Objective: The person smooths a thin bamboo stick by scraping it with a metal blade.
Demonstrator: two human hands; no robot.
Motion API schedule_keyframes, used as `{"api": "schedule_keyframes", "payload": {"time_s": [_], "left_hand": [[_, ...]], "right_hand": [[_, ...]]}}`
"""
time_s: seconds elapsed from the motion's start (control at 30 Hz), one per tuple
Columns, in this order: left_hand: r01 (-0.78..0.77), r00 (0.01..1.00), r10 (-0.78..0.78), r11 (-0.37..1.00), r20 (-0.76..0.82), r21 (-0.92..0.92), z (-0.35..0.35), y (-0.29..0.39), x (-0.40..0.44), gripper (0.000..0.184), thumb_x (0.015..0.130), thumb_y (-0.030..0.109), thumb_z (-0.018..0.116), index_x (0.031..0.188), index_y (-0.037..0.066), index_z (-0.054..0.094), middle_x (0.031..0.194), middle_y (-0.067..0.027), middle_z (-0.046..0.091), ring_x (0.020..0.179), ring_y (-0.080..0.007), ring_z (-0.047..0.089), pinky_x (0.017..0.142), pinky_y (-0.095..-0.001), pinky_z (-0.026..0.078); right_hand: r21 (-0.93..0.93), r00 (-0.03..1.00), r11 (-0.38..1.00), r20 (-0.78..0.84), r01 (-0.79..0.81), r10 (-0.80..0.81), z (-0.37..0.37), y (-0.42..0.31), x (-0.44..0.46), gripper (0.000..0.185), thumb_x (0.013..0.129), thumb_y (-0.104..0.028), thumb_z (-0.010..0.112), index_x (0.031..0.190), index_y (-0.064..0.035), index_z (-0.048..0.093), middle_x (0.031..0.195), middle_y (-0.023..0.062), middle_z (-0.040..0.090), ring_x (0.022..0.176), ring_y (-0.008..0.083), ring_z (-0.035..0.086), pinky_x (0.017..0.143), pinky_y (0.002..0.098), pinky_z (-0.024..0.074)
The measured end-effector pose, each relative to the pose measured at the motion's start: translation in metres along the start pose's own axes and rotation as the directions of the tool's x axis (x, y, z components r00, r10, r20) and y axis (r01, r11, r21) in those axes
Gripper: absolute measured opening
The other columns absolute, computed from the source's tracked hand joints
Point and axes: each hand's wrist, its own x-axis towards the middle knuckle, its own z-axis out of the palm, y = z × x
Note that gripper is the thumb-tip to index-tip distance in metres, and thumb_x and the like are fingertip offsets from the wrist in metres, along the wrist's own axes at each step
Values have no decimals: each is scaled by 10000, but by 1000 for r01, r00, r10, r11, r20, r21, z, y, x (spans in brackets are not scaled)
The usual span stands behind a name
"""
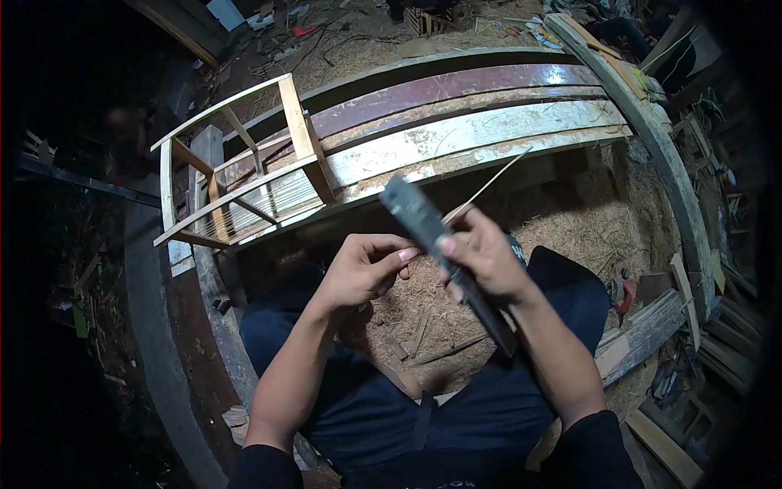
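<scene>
My right hand [487, 257] is closed around a dark, flat knife like a machete [444, 262], slanting with its broad end up and left and its narrow end near my right forearm. A thin pale wooden strip [498, 177] runs from behind the blade and right fingers up to the right. My left hand [368, 267] is closed in a pinch at the blade's left side, in line with the strip; the blade hides the stretch between. Both hands are above my spread knees.
Ahead lies a long bench of painted boards [407, 151], strewn with shavings. On its left end stands a small wooden frame [305, 143] with thin slats. A heavy beam [652, 138] borders the right. Shavings [570, 212] cover the ground, and a red tool [624, 285] lies at right.
</scene>
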Motion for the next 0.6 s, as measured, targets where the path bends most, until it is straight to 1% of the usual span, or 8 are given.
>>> {"api": "schedule_keyframes", "payload": {"time_s": [0.1, 0.2, 0.23, 0.33, 0.43, 0.5, 0.53, 0.6], "left_hand": [[0, 999, -1, 1000, -33, -17, 5, 11, -5, 224, 979, 182, 660, 1091, 1, 730, 708, 8, 628, 498, -15, 458, 442, -193, 316], [1, 999, -1, 1000, -33, 10, 4, 2, -2, 238, 976, 180, 665, 1129, 8, 726, 720, 10, 629, 499, -11, 451, 445, -189, 315], [-3, 1000, 3, 1000, -30, 3, 0, -4, -1, 237, 973, 176, 668, 1128, 7, 726, 722, 11, 630, 500, -11, 451, 444, -190, 317], [-8, 999, 8, 1000, -45, 5, 3, 1, -3, 230, 963, 168, 681, 1117, 2, 727, 718, 12, 630, 502, -13, 457, 442, -192, 322], [-17, 997, 18, 1000, -77, 16, 8, 11, -4, 217, 947, 157, 700, 1094, 1, 737, 710, 13, 631, 513, -13, 470, 445, -193, 329], [-17, 998, 16, 1000, -54, -17, 4, 0, 1, 230, 942, 159, 706, 1111, 8, 740, 724, 10, 642, 528, -8, 471, 456, -190, 329], [-12, 999, 11, 1000, -47, -9, 4, 0, 2, 230, 942, 159, 706, 1111, 8, 740, 724, 10, 642, 528, -8, 471, 456, -190, 329], [-47, 997, 48, 999, -63, 12, 2, -1, 1, 227, 940, 161, 710, 1102, 7, 743, 734, 4, 654, 538, -7, 476, 463, -191, 337]], "right_hand": [[89, 997, 994, -43, 71, -67, -10, -9, -1, 312, 997, -159, 609, 1165, -14, 390, 740, 152, 661, 470, 178, 617, 419, 285, 512], [-11, 997, 999, 71, -39, 40, 10, 9, -2, 306, 997, -162, 612, 1151, -17, 391, 732, 151, 663, 464, 176, 611, 412, 298, 503], [78, 995, 996, 83, -52, 46, 18, 16, -3, 309, 996, -164, 614, 1149, -15, 391, 732, 151, 665, 461, 175, 610, 413, 297, 505], [-5, 1000, 1000, -9, -15, 15, 2, -1, -2, 298, 999, -160, 608, 1140, -10, 392, 731, 157, 660, 464, 178, 612, 427, 287, 512], [81, 997, 994, -42, 75, -72, -9, -6, -1, 281, 1000, -148, 600, 1140, -18, 394, 733, 156, 659, 462, 183, 607, 418, 289, 503], [10, 1000, 1000, 15, 15, -15, 7, 6, -4, 291, 992, -150, 612, 1157, -31, 403, 706, 137, 644, 444, 174, 595, 398, 271, 487], [78, 995, 997, 97, -4, -3, 19, 19, -3, 302, 991, -157, 615, 1160, -28, 401, 710, 133, 646, 448, 174, 593, 398, 271, 484], [29, 1000, 1000, 3, -10, 10, 12, 5, -3, 297, 994, -160, 611, 1153, -24, 401, 701, 134, 642, 440, 171, 588, 401, 267, 486]]}}
